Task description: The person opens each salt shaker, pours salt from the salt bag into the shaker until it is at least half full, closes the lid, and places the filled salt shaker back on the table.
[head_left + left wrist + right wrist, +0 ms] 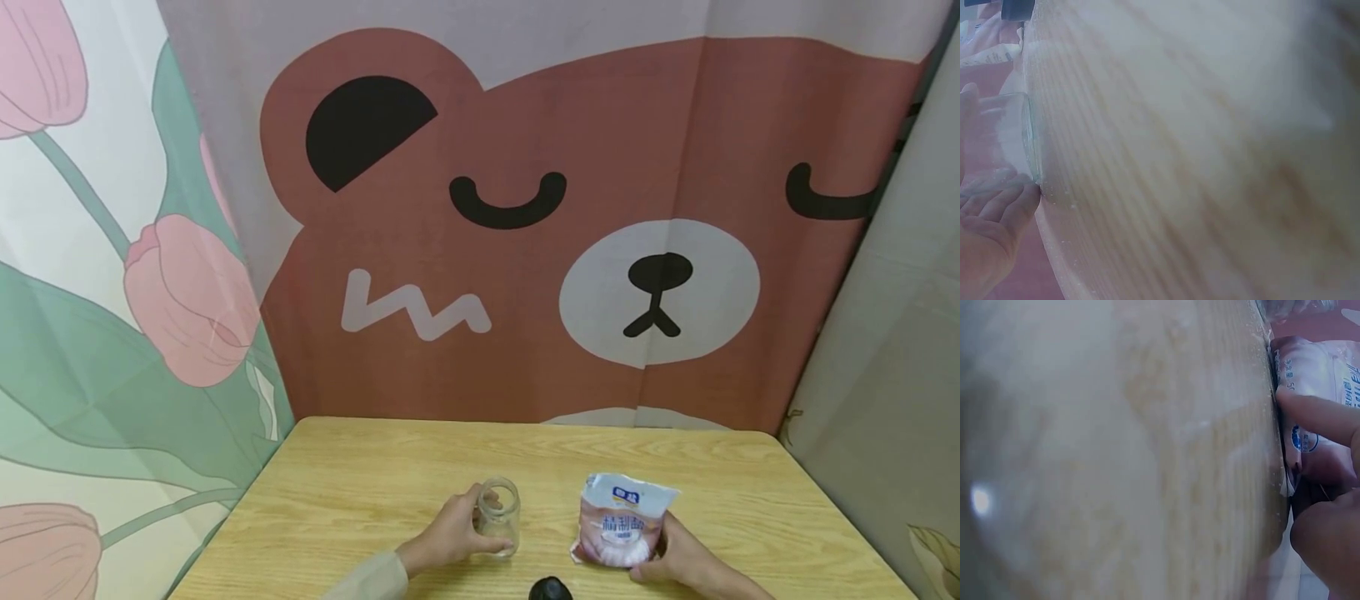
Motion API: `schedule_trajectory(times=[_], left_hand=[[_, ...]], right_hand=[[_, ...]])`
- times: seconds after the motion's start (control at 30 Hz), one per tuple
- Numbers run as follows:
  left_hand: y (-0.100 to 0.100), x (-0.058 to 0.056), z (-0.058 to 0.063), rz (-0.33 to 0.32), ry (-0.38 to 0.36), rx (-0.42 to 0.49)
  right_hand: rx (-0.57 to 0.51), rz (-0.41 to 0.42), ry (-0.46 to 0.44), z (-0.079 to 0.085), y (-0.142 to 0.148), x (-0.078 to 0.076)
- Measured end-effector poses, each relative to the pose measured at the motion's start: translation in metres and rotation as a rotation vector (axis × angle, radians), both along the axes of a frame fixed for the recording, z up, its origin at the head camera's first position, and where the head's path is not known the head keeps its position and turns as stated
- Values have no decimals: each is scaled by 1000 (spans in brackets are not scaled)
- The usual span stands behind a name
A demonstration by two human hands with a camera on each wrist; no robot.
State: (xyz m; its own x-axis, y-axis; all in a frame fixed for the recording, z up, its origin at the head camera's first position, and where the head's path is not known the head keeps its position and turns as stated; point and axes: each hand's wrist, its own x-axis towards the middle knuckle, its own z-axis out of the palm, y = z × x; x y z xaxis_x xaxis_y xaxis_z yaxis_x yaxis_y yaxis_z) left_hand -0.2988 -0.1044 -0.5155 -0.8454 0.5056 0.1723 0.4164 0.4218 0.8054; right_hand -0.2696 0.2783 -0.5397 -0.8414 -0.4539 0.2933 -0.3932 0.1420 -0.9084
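Observation:
An open-topped clear glass jar (508,529) stands upright on the wooden table, and my left hand (453,533) grips it from the left, thumb in front and fingers behind. In the left wrist view my fingers lie along the side of the jar (1000,140) down to its base. To the right, a pink and white bag of salt (618,523) sits upright with a creased top. My right hand (678,557) holds its lower right side; the right wrist view has fingers and thumb around the bag (1316,369) close to the tabletop.
The light wooden table (390,467) has rounded far corners. At its near edge, between the hands, a black rounded object (551,588) is partly cut off by the frame. A brown bear curtain (525,283) hangs behind, with a tulip curtain (90,350) at the left.

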Motion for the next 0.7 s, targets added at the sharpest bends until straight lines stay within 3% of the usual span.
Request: schedule_trajectory(times=[0.37, 0.7], left_hand=[[0, 0, -1, -5, 8, 0], [-1, 0, -1, -1, -18, 8]], right_hand=[[60, -125, 33, 3, -6, 1], [24, -149, 85, 3, -9, 1]])
